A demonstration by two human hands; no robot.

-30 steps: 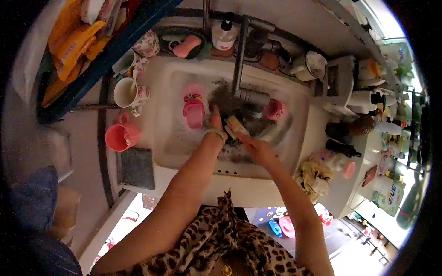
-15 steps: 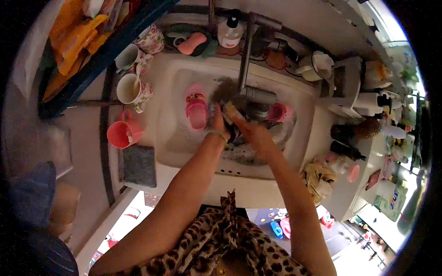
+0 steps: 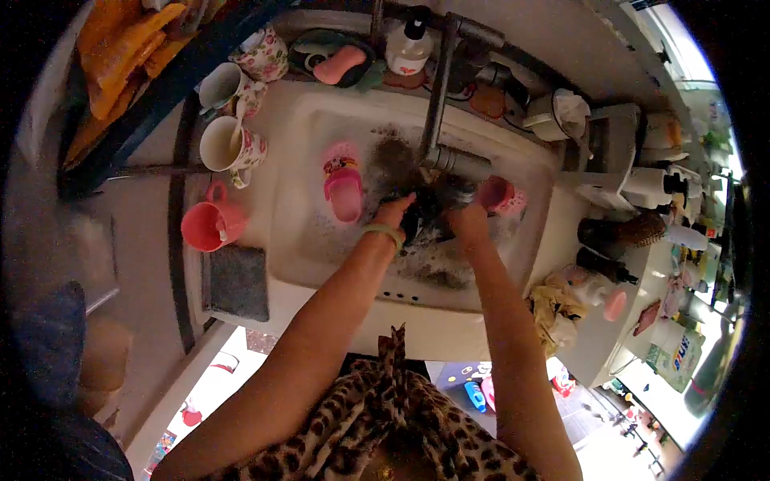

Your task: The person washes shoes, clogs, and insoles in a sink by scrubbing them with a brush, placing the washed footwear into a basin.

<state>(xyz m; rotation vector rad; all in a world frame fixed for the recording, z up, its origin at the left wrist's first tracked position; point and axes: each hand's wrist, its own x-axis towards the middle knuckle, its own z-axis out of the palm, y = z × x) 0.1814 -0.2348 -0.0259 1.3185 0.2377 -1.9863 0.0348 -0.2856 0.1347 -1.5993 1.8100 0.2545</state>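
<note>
Inside the white sink, my left hand grips the left side of a dark, wet item whose kind I cannot make out. My right hand is at its right side, below the faucet, with its fingers mostly hidden. The brush seen earlier does not show clearly. One pink clog lies left of my hands; another pink clog sits to their right. Grey, dirty suds spread over the sink bottom.
A pink mug, floral cups and a grey mat stand left of the sink. Behind it are a soap dish with pink soap and a pump bottle. A beige cloth and a brown brush lie right.
My right hand has moved right, away from my left hand, and the light-coloured brush it held no longer shows clearly. The dark item is more visible between the hands. The view has shifted slightly.
</note>
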